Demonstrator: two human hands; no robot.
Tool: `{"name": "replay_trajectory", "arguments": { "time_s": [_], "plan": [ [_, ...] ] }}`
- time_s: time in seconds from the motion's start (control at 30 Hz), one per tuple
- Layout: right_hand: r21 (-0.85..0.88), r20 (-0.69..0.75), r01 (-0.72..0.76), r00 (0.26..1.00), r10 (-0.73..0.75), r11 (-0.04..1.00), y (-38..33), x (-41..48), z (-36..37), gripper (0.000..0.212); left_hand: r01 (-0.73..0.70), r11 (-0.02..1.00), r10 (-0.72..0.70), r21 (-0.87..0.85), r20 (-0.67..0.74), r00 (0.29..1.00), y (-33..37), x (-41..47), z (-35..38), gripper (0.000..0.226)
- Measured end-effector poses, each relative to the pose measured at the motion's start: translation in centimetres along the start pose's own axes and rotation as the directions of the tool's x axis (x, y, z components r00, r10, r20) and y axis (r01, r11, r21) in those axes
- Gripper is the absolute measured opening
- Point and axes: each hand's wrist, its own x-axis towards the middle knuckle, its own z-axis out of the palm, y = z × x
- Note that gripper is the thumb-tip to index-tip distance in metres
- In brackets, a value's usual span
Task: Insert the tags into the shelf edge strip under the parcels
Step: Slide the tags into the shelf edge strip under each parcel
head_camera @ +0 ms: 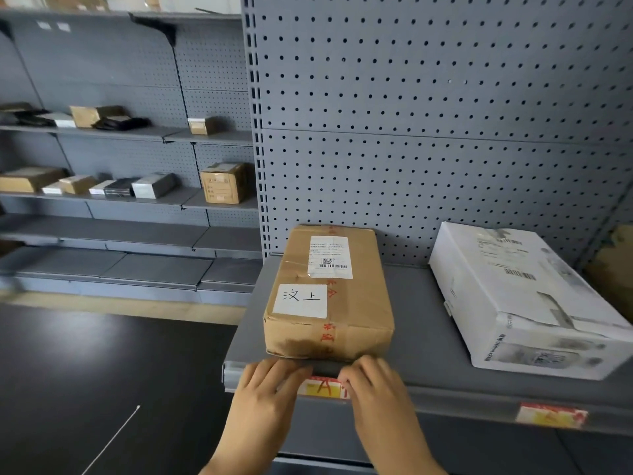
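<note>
A brown cardboard parcel (329,296) with a white handwritten label lies on the grey shelf (421,341), and a white parcel (524,299) lies to its right. Below the brown parcel, a red and yellow tag (323,387) sits in the shelf edge strip (462,402). My left hand (270,392) presses on the tag's left end and my right hand (373,385) on its right end, fingers curled over the strip's top. A second red and yellow tag (549,415) sits in the strip under the white parcel.
A grey pegboard back panel (428,114) rises behind the shelf. To the left, more grey shelves (120,197) carry several small boxes and dark packets. The floor (102,389) below left is dark. A brown box (616,269) shows at the far right.
</note>
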Motion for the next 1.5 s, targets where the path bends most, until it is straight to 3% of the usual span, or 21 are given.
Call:
{"name": "replay_trajectory", "arguments": {
  "time_s": [0.43,0.63,0.8,1.1,1.23,1.37,1.5],
  "plan": [
    [0.045,-0.042,0.063,0.997,-0.061,0.997,0.6,-0.4,0.5,0.040,0.072,0.997,-0.072,-0.042,-0.013,0.997,0.2,-0.8,0.9,0.022],
    [0.058,-0.073,0.048,0.996,-0.044,0.997,0.4,-0.5,0.3,0.039,0.127,0.991,-0.127,-0.048,0.014,0.992,0.7,-1.0,1.0,0.027],
    [0.070,-0.086,0.024,0.996,-0.018,0.997,0.2,-0.7,0.2,0.040,0.189,0.979,-0.188,-0.070,0.023,0.982,1.1,-0.7,0.9,0.018],
    [0.061,-0.063,0.036,0.998,-0.033,0.997,0.3,-1.0,0.4,0.043,0.172,0.982,-0.174,-0.078,-0.008,0.985,0.6,-0.9,1.7,0.026],
    [0.076,-0.109,0.046,0.993,-0.038,0.996,2.0,-2.3,-0.7,0.039,0.153,0.981,-0.159,-0.120,-0.041,0.986,0.8,-0.4,1.8,0.017],
    [0.063,-0.236,-0.054,0.969,0.067,0.997,6.6,-5.6,-2.5,0.036,0.163,0.980,-0.168,-0.112,-0.038,0.985,3.4,0.5,2.9,0.021],
    [-0.006,-0.253,-0.329,0.914,0.317,0.944,12.3,-9.1,-6.0,0.040,-0.038,0.972,0.032,-0.231,-0.030,0.999,8.1,2.1,6.0,0.026]
  ]
}}
